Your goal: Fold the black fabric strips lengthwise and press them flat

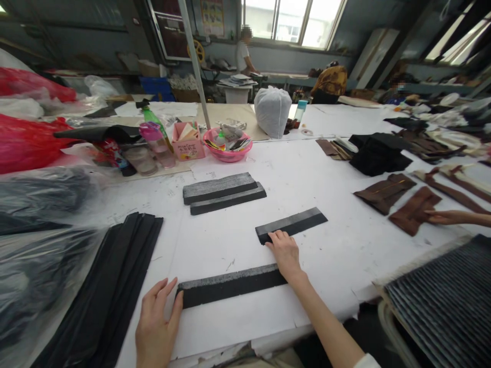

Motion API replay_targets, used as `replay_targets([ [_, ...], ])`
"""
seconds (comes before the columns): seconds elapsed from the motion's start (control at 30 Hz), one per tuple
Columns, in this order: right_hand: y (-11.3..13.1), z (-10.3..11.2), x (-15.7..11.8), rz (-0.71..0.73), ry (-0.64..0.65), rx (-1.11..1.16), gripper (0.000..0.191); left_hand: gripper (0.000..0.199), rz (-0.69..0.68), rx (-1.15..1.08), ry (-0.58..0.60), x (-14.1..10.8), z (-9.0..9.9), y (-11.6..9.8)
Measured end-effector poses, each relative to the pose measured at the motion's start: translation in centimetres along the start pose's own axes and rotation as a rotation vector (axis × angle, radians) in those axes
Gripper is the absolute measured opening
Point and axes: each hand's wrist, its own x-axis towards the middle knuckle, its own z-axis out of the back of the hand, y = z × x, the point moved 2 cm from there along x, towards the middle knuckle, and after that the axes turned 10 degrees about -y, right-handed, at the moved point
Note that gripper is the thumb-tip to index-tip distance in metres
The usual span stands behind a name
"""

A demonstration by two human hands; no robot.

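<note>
A long black fabric strip (233, 286) with a grey upper band lies flat on the white-covered table in front of me. My left hand (159, 319) is at its left end, thumb touching the end and fingers spread apart. Beyond it lies a shorter black-and-grey strip (303, 223). My right hand (284, 253) has its fingers bent together at the near left edge of that shorter strip, gripping it, while my forearm covers the right end of the long strip. Farther back, a small stack of similar strips (222, 191) rests on the table.
Left are a pile of long black fabric pieces (111, 286) and plastic-wrapped bundles (34, 255). A pink basket (229, 154), a pink box (187, 148) and a white bag (272, 110) stand behind. At right, another person's hand (441, 217) touches a brown piece (414, 209); ribbed dark fabric (445, 286) lies nearer.
</note>
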Motion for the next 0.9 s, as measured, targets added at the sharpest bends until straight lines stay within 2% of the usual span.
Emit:
replay_targets([
  [0.1, -0.7, -0.2, 0.1, 0.067, 0.012, 0.029, 0.019, 0.034, -0.052, -0.016, 0.035, 0.9, -0.2, -1.1],
  [0.2, -1.6, 0.1, 0.0, 0.097, 0.011, 0.081, 0.030, 0.027, -0.137, -0.118, 0.184, 1.7, -1.3, -2.8],
  [0.37, -2.5, 0.7, 0.3, 0.065, 0.012, 0.156, 0.019, 0.024, -0.299, -0.249, 0.355, 2.7, -4.3, -7.0],
  [0.53, -2.4, 1.2, 0.8, 0.045, 0.029, 0.201, 0.020, 0.031, -0.468, -0.263, 0.489, 3.6, -7.9, -12.0],
  [0.7, -2.5, 0.8, 1.1, -0.015, 0.018, 0.240, 0.022, 0.039, -0.630, -0.176, 0.506, 3.7, -10.9, -15.5],
  [0.8, -2.5, 0.5, 1.0, -0.058, -0.003, 0.293, 0.016, 0.038, -0.714, -0.065, 0.527, 3.6, -12.3, -16.9],
  [0.9, -2.2, 0.2, 0.8, -0.115, -0.047, 0.380, 0.012, 0.035, -0.740, 0.090, 0.535, 3.6, -13.5, -17.9],
])
